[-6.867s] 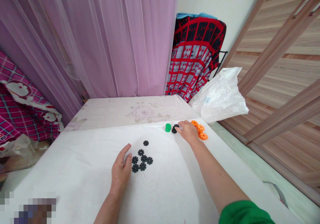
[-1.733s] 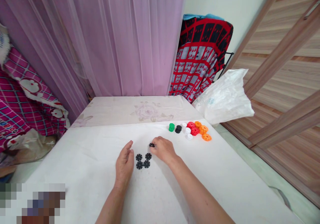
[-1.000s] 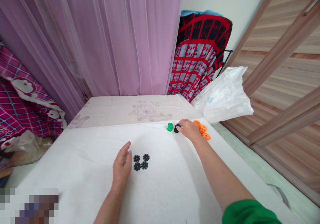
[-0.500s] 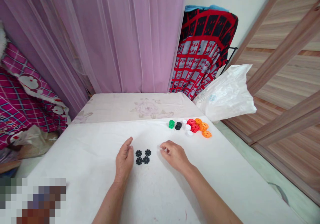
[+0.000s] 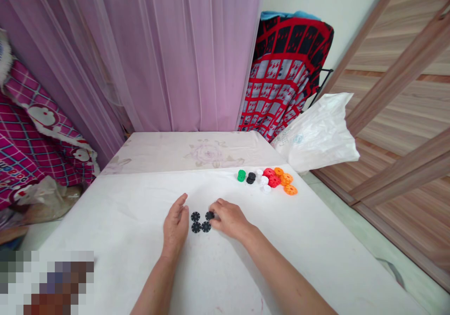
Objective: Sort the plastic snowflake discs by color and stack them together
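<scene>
Well inside cloth edges (image 5: 168,172), black discs (image 5: 196,227)

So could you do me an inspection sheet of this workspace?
Surface: white cloth, slightly creased.
Job's things: four black discs between the hands; green, black, white, red and orange pieces grouped far right.
Clutter: white plastic bag beyond them.
Hands: left hand open beside discs; right hand at the upper-right disc, grip unclear.
Cables: nothing seen.
Surroundings: purple curtain, wood-grain panels.
</scene>
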